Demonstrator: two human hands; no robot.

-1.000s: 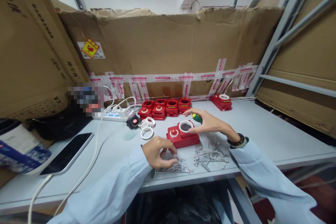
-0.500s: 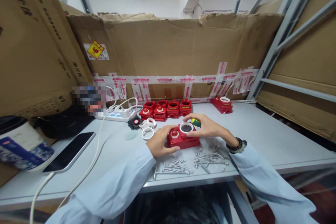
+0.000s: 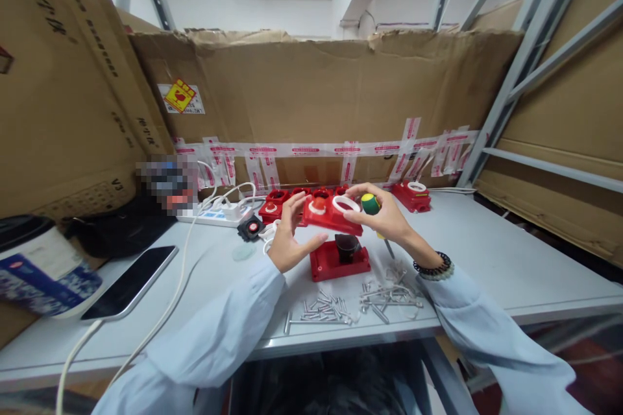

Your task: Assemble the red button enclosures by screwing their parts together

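A red cover [image 3: 329,221] with a red domed button and a white ring [image 3: 346,203] hangs tilted above a red base [image 3: 335,268]. My right hand [image 3: 387,214] pinches the cover at its ringed end. That same hand also keeps a screwdriver [image 3: 370,204] with a green and yellow handle in its palm, shaft pointing down. My left hand [image 3: 291,240] is open at the cover's left end, thumb and fingers spread; whether a fingertip touches the cover, I cannot tell. In the base on the table stands a black cup-shaped part [image 3: 347,248].
Several screws [image 3: 325,308] and longer bolts [image 3: 389,298] lie near the front edge. Behind are more red housings [image 3: 270,209], with another red unit [image 3: 412,197] at right. A black part [image 3: 250,227], power strip [image 3: 209,215], phone [image 3: 130,282] and cup [image 3: 46,266] are to the left.
The red cover has come up off its base in my right hand, exposing the black part. My left hand has risen from the housing's side and opened.
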